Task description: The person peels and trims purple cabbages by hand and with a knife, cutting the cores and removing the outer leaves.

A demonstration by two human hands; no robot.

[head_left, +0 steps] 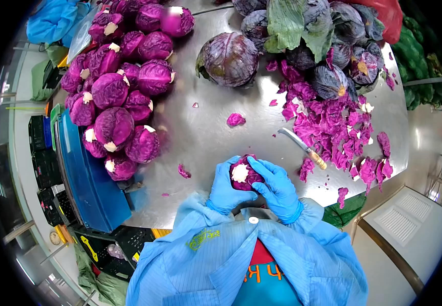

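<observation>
A small purple cabbage [246, 176] with a white cut stem facing up is between my two hands near the table's front edge. My left hand [227, 187], in a blue glove, wraps its left side. On the right side, my right hand [277, 187], gloved too, has its fingers closed on the cabbage. A knife [302, 148] with a wooden handle lies on the metal table [205, 132] to the right. Beside it spreads a heap of torn purple leaves [328, 130].
Trimmed purple cabbages [114, 130] are piled at the left, by a blue bin [96, 183]. Untrimmed dark cabbages [228, 59] stand at the back, more of them at the back right. A black crate [114, 250] is at the lower left. Loose leaf scraps [236, 120] dot the table.
</observation>
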